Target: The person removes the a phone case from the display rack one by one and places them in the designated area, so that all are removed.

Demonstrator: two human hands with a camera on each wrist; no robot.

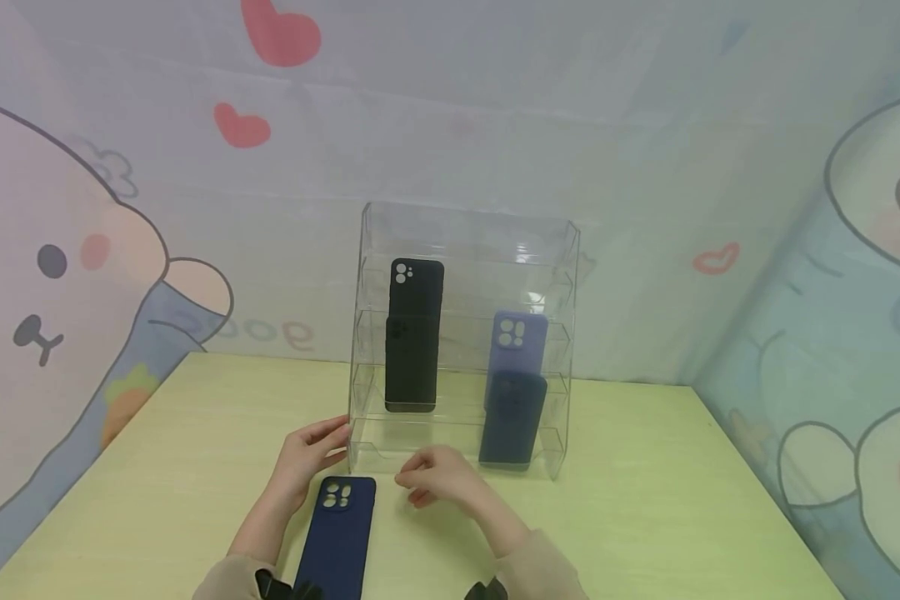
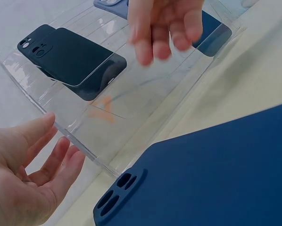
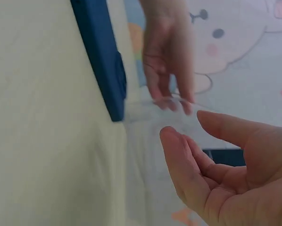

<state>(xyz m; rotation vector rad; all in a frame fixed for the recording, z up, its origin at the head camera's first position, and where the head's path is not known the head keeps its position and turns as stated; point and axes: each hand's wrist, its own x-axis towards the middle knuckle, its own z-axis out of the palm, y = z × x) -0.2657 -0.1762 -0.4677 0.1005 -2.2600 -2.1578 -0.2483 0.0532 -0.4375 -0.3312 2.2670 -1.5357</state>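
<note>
A clear acrylic display rack with stepped tiers stands on the table. Beside its left edge is my left hand, thumb and fingers spread, fingertips right at the side panel. My right hand hovers before the rack's lower front, its fingers loosely bent around nothing. A navy blue phone case lies between my forearms, camera cutouts toward the rack. In the rack's left half, two black phone cases overlap. On the right, a lavender phone case stands behind a dark blue phone case.
The pale yellow table extends to both sides of the rack. Behind it hangs a cartoon-printed cloth with hearts and bears, which also covers the right side. Dark wrist straps show at the bottom of the head view.
</note>
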